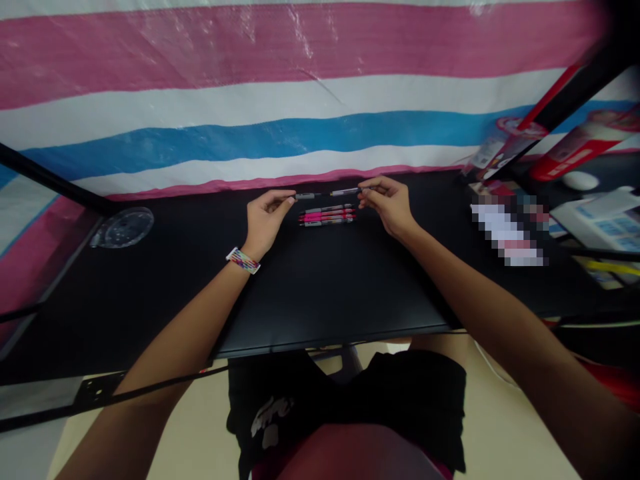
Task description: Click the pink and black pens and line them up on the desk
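On the far left, a thin black pole (55, 177) slants down in front of a big striped sheet (200, 63), which is pink, white and blue and runs along the back of the black desk (345, 287). Near that pole, a clear round plastic lid or dish (131, 228) sits on the desk. Next comes the left hand (267, 212), with a bright, many-coloured wristband (243, 260) on its wrist. Its thumb and fingers are pinched close around the end of a dark pen piece with a grey part (305, 196). Just below the gap between the two hands, a small row of pink and grey pens (327, 217) lies flat on the desk, side by side and close together. Above the row is a second pen piece, dark with a pale part (345, 192), in line with the first one; I cannot tell if their tips touch. The right hand (390, 202) pinches this second piece at its right end, with thumb and fingers close together. Farther right, well apart from the pens, something pale (507, 233) on the desk is hidden by blurry blocks. Behind it stands a clear cup (485, 157), and then come a leaning red and white container (573, 153), a smooth white round thing (581, 181) and a white and blue box (600, 220).
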`<state>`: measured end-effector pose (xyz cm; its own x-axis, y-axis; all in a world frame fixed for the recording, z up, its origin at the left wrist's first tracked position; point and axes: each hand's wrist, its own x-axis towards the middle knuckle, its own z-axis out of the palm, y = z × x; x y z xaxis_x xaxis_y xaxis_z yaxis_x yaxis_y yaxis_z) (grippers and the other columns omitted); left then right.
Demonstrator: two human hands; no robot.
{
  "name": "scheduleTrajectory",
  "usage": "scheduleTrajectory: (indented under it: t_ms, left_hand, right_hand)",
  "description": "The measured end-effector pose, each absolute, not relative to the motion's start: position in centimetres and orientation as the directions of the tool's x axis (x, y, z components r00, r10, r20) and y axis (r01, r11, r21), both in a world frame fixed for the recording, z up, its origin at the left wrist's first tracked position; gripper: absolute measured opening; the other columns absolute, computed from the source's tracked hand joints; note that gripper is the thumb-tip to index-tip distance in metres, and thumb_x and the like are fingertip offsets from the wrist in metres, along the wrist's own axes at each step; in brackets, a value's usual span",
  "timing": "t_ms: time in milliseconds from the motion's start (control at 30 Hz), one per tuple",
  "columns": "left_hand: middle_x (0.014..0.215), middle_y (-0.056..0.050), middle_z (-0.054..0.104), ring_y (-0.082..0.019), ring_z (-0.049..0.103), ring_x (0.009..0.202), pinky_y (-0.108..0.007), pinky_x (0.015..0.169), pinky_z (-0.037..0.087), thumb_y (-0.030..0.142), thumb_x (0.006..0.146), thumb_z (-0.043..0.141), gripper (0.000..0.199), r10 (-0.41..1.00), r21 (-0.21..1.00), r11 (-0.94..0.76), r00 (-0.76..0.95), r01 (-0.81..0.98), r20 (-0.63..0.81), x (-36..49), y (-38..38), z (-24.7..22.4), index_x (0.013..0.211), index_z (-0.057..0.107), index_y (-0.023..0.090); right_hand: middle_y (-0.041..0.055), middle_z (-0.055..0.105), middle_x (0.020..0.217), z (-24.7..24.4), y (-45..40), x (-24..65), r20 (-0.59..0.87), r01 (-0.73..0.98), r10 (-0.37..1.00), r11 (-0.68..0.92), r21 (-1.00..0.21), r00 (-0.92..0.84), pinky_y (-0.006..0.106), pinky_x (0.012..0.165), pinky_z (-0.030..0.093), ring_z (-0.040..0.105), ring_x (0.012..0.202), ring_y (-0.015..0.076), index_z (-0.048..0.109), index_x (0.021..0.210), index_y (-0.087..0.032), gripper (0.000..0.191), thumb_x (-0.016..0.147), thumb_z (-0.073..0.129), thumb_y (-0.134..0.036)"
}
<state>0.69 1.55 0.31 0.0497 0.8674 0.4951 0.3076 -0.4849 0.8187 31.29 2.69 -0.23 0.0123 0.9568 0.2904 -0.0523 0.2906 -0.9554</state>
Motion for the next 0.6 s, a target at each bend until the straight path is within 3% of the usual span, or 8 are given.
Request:
scheduleTrajectory:
  t_ms: [133,267,333,433,500,600]
  left_hand:
    - [0.098,-0.005,0.084,-0.021,0.080,0.093,-0.036,0.089,0.063,0.041,0.103,0.076,0.019,0.865,0.804,-0.501,0.155,0.321,0.477,0.8,1.2,0.4,0.105,0.080,0.023]
    - [0.076,-0.002,0.072,-0.017,0.068,0.073,-0.033,0.079,0.057,0.049,0.114,0.055,0.044,0.845,0.731,-0.526,0.170,0.434,0.507,0.8,1.0,0.7,0.081,0.069,0.023]
    - [0.076,-0.002,0.070,-0.017,0.066,0.072,-0.033,0.078,0.056,0.051,0.115,0.054,0.047,0.838,0.723,-0.537,0.180,0.435,0.514,0.8,1.0,0.8,0.079,0.066,0.022]
    - [0.104,-0.005,0.079,-0.021,0.075,0.096,-0.036,0.090,0.059,0.053,0.105,0.073,0.029,0.810,0.730,-0.584,0.191,0.356,0.555,1.1,1.0,0.7,0.102,0.072,0.024]
    - [0.117,-0.007,0.080,-0.023,0.076,0.107,-0.037,0.096,0.060,0.054,0.101,0.079,0.037,0.807,0.752,-0.590,0.196,0.292,0.557,1.3,1.0,0.5,0.125,0.071,0.027]
    - [0.100,-0.005,0.080,-0.020,0.077,0.091,-0.039,0.094,0.060,0.055,0.111,0.064,0.041,0.830,0.793,-0.556,0.208,0.247,0.517,1.4,1.1,0.1,0.142,0.064,0.029]
  right_hand:
    - [0.0053,0.081,0.089,-0.3,1.9,30.6,0.267,-0.093,0.959,0.258,-0.962,-0.099,0.046,0.083,0.070,0.076,0.075,0.0215,0.085,0.100,-0.024,0.029,0.079,0.096,-0.042]
    - [0.0044,0.083,0.086,-0.2,1.5,30.1,0.270,-0.126,0.955,0.255,-0.959,-0.120,0.042,0.082,0.069,0.077,0.075,0.0200,0.087,0.100,-0.023,0.031,0.079,0.098,-0.042]
    - [0.0042,0.082,0.086,-0.1,1.4,30.0,0.261,-0.150,0.958,0.242,-0.959,-0.123,0.040,0.081,0.069,0.077,0.075,0.0190,0.087,0.100,-0.023,0.030,0.079,0.098,-0.041]
    - [0.0040,0.082,0.086,0.3,1.3,30.0,0.227,-0.183,0.967,0.204,-0.962,-0.115,0.039,0.080,0.069,0.076,0.073,0.0180,0.086,0.099,-0.023,0.029,0.079,0.098,-0.041]
    - [0.0040,0.082,0.086,0.5,1.2,30.0,0.207,-0.194,0.972,0.182,-0.964,-0.115,0.039,0.080,0.069,0.075,0.072,0.0178,0.085,0.098,-0.023,0.030,0.079,0.098,-0.041]
    - [0.0037,0.081,0.084,0.7,1.0,29.8,0.200,-0.209,0.971,0.170,-0.963,-0.131,0.038,0.077,0.069,0.075,0.072,0.0174,0.086,0.097,-0.022,0.030,0.077,0.099,-0.041]
